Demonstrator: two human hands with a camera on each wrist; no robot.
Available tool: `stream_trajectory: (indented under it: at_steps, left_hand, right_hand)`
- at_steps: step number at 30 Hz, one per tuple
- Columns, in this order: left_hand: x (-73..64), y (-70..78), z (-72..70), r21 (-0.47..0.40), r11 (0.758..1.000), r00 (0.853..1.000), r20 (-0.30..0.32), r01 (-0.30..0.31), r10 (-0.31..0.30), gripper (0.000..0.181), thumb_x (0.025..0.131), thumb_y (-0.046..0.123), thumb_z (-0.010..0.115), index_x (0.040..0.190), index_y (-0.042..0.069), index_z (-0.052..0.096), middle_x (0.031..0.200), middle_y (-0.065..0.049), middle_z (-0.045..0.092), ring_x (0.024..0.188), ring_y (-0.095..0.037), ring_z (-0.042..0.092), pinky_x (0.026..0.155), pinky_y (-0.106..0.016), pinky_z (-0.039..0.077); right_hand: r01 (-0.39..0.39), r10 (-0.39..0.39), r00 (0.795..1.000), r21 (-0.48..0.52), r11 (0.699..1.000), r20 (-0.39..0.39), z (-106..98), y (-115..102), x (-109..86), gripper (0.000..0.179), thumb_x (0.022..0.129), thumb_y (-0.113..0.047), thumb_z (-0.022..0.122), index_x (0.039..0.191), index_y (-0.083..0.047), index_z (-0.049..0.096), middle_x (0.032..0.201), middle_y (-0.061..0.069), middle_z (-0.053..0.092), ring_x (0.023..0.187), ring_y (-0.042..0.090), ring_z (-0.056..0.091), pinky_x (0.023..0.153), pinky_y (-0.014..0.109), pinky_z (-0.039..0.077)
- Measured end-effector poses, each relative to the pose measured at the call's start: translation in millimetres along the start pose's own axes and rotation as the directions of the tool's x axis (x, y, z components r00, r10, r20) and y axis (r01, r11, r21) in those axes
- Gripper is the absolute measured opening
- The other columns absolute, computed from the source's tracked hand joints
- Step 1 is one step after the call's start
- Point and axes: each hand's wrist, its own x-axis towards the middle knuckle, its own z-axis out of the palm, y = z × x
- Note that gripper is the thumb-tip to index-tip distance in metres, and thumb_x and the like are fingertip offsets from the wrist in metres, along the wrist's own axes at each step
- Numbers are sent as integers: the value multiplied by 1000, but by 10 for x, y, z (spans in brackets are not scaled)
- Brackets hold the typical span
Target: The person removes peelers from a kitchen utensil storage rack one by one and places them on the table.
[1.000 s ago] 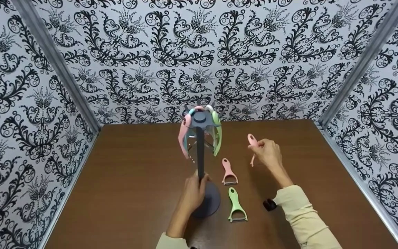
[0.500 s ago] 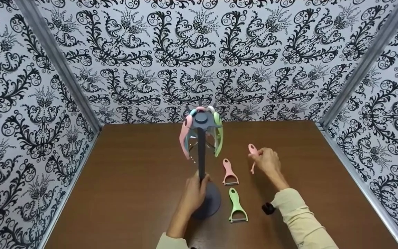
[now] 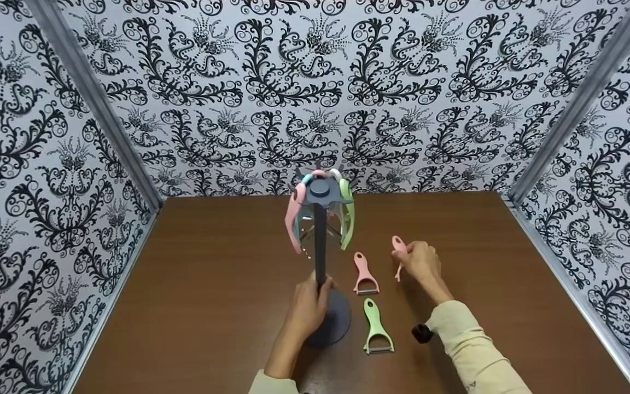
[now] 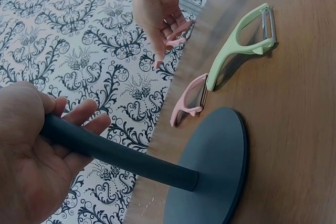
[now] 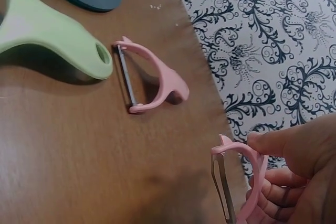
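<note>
My left hand (image 3: pixel 308 306) grips the post of a dark grey stand (image 3: pixel 320 235), low down above its round base (image 4: pixel 212 166). Peelers hang from hooks round the stand's top, among them a pink one (image 3: pixel 293 221) at the left and a green one (image 3: pixel 350 221) at the right. Right of the stand, my right hand (image 3: pixel 424 264) pinches a pink peeler (image 5: pixel 256 171) by its frame, its blade facing left in the right wrist view. Between stand and hand, another pink peeler (image 3: pixel 362 266) lies on the table, with a green peeler (image 3: pixel 374 323) nearer to me.
The brown wooden table (image 3: pixel 200 284) is enclosed by black-and-white patterned walls (image 3: pixel 315 82) at the back and both sides. Grey metal strips (image 3: pixel 572 104) run along the corners. A dark device (image 3: pixel 422 333) sits at my right wrist.
My right hand has come down and nearer to me with the pink peeler, lower over the table. The left hand keeps its grip on the stand, and the peelers on the table stay put.
</note>
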Motion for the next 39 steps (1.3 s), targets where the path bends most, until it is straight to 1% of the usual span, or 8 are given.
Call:
stream_trajectory:
  at_steps: [8,12,14,18,21,25,28,39]
  left_hand:
    - [-16,-13,8,14,1000,1000,-11,-21,21,16,108,9,53,101,-1,65,93,-7,74,92,-26,73,80,-43,57]
    - [-20,-10,4,5,1000,1000,-4,-13,13,15,108,8,54,102,1,65,94,-10,75,93,-23,72,81,-42,57]
    - [-20,-9,2,2,1000,1000,-2,-2,2,14,108,8,54,102,2,65,94,-9,74,94,-22,72,82,-42,57]
    - [-14,-4,1,-12,1000,1000,-3,-1,1,16,108,9,54,102,0,65,93,-7,74,93,-26,73,82,-42,57]
    - [-9,-4,7,-19,1000,1000,-7,-18,18,17,108,9,53,101,-1,65,93,-10,74,91,-28,73,80,-42,58]
    - [-5,-12,20,-1,999,999,-20,-48,48,15,108,7,54,99,1,65,94,-12,75,91,-25,73,81,-43,58]
    - [-5,-16,27,8,999,998,-28,-52,52,13,107,6,55,100,1,65,94,-11,75,92,-24,73,83,-43,58]
    - [-9,-28,31,5,1000,999,-40,-19,19,11,106,5,57,98,3,65,93,-11,75,91,-23,73,81,-42,58]
  right_hand:
    - [-55,55,998,-16,998,33,112,29,3,30,90,-33,79,87,-4,72,82,13,69,79,33,65,71,54,49]
    - [-68,69,996,-36,997,47,151,24,-2,30,90,-34,80,83,-6,70,79,10,67,79,33,64,71,53,49]
    - [-73,75,996,-38,997,54,168,20,-3,30,90,-34,80,82,-7,70,77,9,65,77,31,63,70,52,49]
    - [-71,74,995,-39,997,61,198,30,1,31,90,-34,80,80,-7,69,76,8,64,75,30,61,69,50,48]
    - [-69,72,996,-41,997,60,224,54,1,31,90,-33,80,77,-8,67,76,8,64,75,29,61,69,51,47]
    - [-53,56,997,-57,997,61,267,95,0,35,89,-32,80,69,-10,62,73,7,62,72,29,59,67,51,47]
    - [-38,43,997,-66,997,61,298,122,-3,38,90,-33,80,66,-11,60,71,7,61,70,28,57,65,51,47]
    - [-30,33,998,-49,998,59,361,145,-11,40,90,-32,79,63,-12,56,67,5,56,69,28,54,64,48,44]
